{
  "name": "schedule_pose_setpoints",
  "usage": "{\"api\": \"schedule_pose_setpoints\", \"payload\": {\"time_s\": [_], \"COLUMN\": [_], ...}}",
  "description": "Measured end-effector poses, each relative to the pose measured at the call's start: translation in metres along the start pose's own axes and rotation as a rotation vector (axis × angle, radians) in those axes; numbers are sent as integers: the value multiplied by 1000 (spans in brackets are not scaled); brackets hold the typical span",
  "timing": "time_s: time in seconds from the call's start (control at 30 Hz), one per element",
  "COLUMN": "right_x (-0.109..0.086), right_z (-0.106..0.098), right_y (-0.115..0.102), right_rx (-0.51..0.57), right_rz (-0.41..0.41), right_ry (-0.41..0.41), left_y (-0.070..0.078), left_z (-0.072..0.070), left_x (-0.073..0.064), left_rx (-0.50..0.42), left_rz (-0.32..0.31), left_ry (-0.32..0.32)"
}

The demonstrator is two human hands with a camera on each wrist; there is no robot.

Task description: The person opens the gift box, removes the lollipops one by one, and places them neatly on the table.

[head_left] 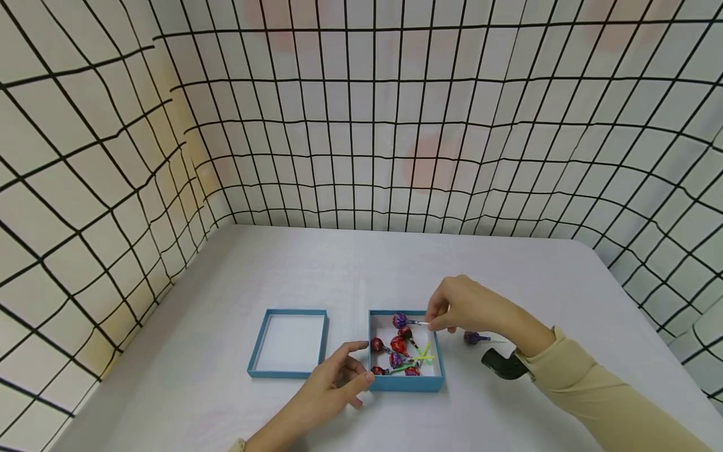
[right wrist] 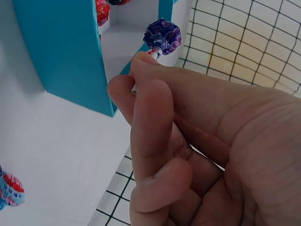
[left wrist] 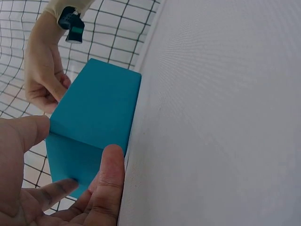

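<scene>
A blue open-topped box (head_left: 407, 383) holds several lollipops with red and purple wrappers and green, yellow or white sticks. My right hand (head_left: 465, 304) pinches the white stick end of a purple lollipop (right wrist: 162, 36) between thumb and fingertips, at the box's far right corner. Its wrapped head (head_left: 400, 321) is over the box's far side, pointing left. My left hand (head_left: 333, 383) is at the box's near left corner, its fingertips touching the blue walls (left wrist: 94, 108). Those fingers are spread and only slightly bent.
Left of the box lies a shallow blue tray-like lid (head_left: 294, 375) with a white inside. One more lollipop (head_left: 472, 338) rests on the white table (head_left: 350, 270) to the right, beneath the right forearm. Black netting (head_left: 384, 119) hangs over white walls around the table.
</scene>
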State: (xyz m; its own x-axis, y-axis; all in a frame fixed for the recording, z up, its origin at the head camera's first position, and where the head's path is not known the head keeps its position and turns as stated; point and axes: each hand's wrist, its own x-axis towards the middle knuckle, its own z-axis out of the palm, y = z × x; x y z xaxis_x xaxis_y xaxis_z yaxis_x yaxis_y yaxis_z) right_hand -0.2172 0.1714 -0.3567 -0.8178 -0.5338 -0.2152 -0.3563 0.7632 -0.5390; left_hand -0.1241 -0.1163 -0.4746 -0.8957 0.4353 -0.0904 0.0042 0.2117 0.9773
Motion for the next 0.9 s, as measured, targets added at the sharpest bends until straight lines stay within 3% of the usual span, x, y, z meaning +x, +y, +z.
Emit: {"api": "schedule_pose_setpoints", "payload": {"time_s": [0.6, 0.9], "right_x": [-23, -36], "right_z": [-18, -21], "right_y": [30, 48], "right_rx": [-4, -7], "right_rz": [-11, 38], "right_ry": [26, 38], "left_y": [0, 0], "left_z": [0, 1], "left_x": [1, 1], "left_rx": [30, 2], "left_rz": [-6, -4], "left_ry": [8, 9]}}
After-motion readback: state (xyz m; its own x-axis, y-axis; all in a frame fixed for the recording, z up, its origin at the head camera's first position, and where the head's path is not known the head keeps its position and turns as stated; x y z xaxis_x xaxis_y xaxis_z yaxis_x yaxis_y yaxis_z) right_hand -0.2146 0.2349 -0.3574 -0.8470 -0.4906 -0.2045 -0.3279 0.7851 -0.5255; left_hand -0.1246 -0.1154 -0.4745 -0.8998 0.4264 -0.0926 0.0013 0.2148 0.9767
